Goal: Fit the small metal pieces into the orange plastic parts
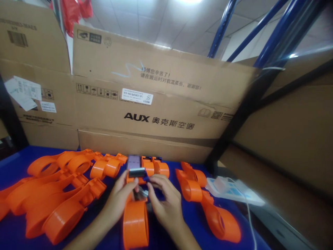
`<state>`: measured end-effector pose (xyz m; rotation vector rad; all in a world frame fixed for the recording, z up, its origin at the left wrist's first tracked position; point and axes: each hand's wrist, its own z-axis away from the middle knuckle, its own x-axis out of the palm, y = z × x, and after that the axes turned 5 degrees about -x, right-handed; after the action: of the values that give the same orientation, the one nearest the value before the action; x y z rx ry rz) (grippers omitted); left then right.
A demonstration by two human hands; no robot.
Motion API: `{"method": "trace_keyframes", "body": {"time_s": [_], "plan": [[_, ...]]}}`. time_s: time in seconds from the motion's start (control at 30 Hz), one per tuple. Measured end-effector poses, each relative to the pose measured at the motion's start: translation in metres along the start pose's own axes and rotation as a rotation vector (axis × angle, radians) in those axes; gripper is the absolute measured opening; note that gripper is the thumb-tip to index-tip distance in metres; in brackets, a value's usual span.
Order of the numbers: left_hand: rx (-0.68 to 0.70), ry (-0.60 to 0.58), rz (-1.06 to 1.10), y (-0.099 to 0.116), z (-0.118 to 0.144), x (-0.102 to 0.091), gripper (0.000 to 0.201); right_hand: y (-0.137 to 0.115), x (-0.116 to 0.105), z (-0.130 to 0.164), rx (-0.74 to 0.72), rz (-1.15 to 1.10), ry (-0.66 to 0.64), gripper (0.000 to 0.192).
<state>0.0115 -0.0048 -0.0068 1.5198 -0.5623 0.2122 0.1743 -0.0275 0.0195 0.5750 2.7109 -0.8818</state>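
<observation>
Biggest item I see is the AUX cardboard box [145, 114] standing across the back from 10 to 1 o'clock, with a second cardboard box [28, 69] to its left at 10 o'clock carrying paper labels. Blue rack posts [262, 45] run diagonally at 1 to 2 o'clock. Below all that is the desk [187, 215], covered in blue. A pile of orange plastic housings [54, 194] lies at 8 to 9 o'clock, overlapping each other; more orange housings [208, 205] sit at 4 o'clock, just beside a white power strip [231, 189] with a white cable trailing toward 5 o'clock. Dead centre at 6 o'clock lies the orange housing [135, 222] I am working on, its round end toward me, flat on the desk between my two forearms. My left hand [118, 199] sits on its left side, thumb and forefinger pinching up toward a small dark metal cylinder [137, 172] at the far end of the housing. My right hand [166, 201] is on the right side, fingers curled in and pinched against a small dark part [142, 193] at the housing's neck. Both sets of fingers are clenched on the piece, not released; exact contact of the left thumb is blurred. A phone [133, 161] lies just behind, at 12 o'clock from the hands.
</observation>
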Motion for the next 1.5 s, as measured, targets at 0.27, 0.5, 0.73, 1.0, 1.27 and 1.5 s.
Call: {"method": "trace_keyframes", "body": {"time_s": [0.27, 0.5, 0.73, 1.0, 1.27, 1.5], "plan": [[-0.023, -0.007, 0.051, -0.001, 0.002, 0.002, 0.024, 0.0, -0.004, -0.002, -0.079, 0.078, -0.018, 0.012], [-0.012, -0.005, 0.052, -0.001, 0.001, 0.002, 0.021, -0.002, -0.003, -0.003, -0.069, 0.058, -0.013, 0.01], [-0.12, -0.019, 0.104, 0.008, 0.004, 0.008, 0.03, -0.001, -0.011, -0.005, 0.229, -0.206, 0.029, 0.013], [-0.278, -0.129, 0.065, 0.016, 0.01, 0.012, 0.079, 0.002, -0.017, -0.012, 0.536, -0.683, -0.218, 0.037], [-0.257, -0.33, 0.142, 0.021, 0.02, 0.013, 0.075, 0.0, -0.004, -0.007, 0.438, -0.579, -0.24, 0.032], [-0.233, -0.251, 0.028, 0.02, 0.018, 0.014, 0.062, -0.002, 0.005, -0.006, 0.385, -0.543, -0.213, 0.03]]}}
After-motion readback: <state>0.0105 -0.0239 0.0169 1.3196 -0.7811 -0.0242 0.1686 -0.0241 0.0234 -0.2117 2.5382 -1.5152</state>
